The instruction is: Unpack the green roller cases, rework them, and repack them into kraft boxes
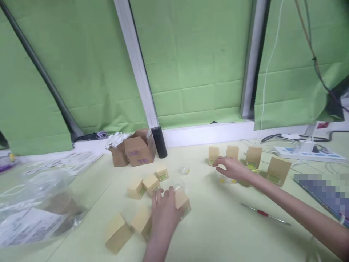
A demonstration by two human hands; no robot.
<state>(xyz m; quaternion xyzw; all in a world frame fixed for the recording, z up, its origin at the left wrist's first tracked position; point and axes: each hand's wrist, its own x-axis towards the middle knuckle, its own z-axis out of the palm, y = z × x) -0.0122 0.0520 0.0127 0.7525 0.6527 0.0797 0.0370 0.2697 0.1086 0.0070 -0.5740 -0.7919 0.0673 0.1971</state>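
The person's left hand [165, 213], fingers curled, meets a small box [183, 201] on the table [207, 225], its hold unclear, while the right hand [233, 169], fingers slightly parted, hovers near clear lids [226, 179].

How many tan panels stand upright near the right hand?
4: leftmost panel by the right hand, second panel behind it, third panel further right, rightmost panel ending the row. More may be hidden.

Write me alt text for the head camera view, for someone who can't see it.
A person's left hand is at a small tan box on a pale table, while the right hand is beside a row of tan boxes. More tan boxes sit left of the left hand. A slim tool with a red section lies at right; green coverings hang behind.
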